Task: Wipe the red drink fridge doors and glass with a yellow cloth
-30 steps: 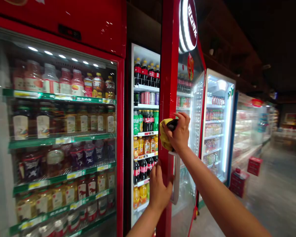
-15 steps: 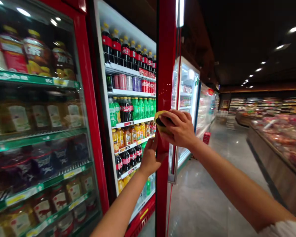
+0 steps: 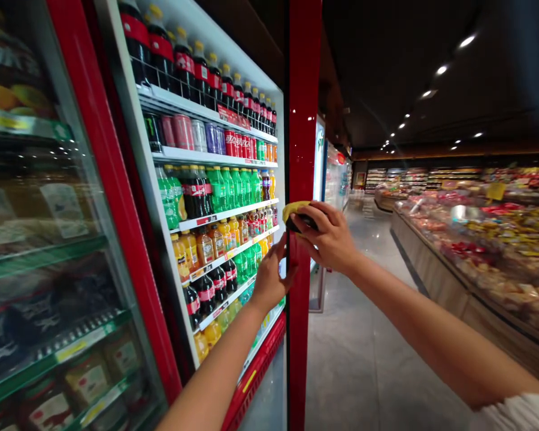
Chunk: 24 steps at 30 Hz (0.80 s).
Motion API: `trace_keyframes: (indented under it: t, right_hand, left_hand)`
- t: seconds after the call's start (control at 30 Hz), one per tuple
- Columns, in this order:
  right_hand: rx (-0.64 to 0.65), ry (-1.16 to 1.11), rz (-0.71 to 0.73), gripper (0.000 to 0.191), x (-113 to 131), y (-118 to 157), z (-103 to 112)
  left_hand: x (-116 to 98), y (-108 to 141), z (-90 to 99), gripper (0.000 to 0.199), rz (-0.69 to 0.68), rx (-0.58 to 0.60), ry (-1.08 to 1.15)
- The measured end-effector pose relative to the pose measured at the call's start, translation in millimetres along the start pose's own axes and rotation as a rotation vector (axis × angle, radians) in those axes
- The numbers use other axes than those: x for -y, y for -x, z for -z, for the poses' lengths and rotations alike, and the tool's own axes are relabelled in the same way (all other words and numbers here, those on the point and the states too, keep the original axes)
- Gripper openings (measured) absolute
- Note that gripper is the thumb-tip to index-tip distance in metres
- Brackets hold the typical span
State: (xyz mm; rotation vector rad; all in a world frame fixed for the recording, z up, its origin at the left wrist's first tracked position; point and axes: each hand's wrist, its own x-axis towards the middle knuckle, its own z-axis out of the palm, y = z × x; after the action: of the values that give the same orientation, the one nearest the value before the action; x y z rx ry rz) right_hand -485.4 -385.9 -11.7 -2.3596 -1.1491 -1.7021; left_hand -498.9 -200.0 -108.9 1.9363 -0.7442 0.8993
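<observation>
A red-framed fridge door (image 3: 304, 143) stands swung out in front of me, edge toward me. My left hand (image 3: 270, 280) grips this door's edge at mid-height, with its thumb on the near side and its fingertips partly hidden. Just above, and slightly to the right, my right hand (image 3: 327, 236) is closed around a yellow-and-black sponge-like pad (image 3: 296, 209). That pad lies against the red frame. Behind the door, the open drinks cooler (image 3: 215, 158) shows shelves of cola bottles, cans, green bottles and orange drinks.
A second red-framed cooler (image 3: 94, 149) with a glass front stands close on the left. To the right, a grey tiled floor (image 3: 363, 335) runs back as an aisle. Beyond it is a long wood-sided display (image 3: 458, 287) heaped with packaged goods.
My view has shifted, so the drinks cooler looks larger and the left cooler has slid toward the frame's edge. Both hands keep about the same places on the door, the pad still in my right.
</observation>
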Motion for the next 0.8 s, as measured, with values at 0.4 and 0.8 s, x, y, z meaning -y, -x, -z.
trace_keyframes:
  t: [0.4,0.8]
  right_hand:
    - [-0.078,0.081,-0.119,0.043,-17,41,13]
    - [-0.094,0.165,-0.223,0.048,-60,-13,55]
  left_hand:
    - [7,-11,-37.6,0.061,0.025,0.142,0.325]
    - [-54,-62,-29.6,0.077,-0.333,0.140,-0.237]
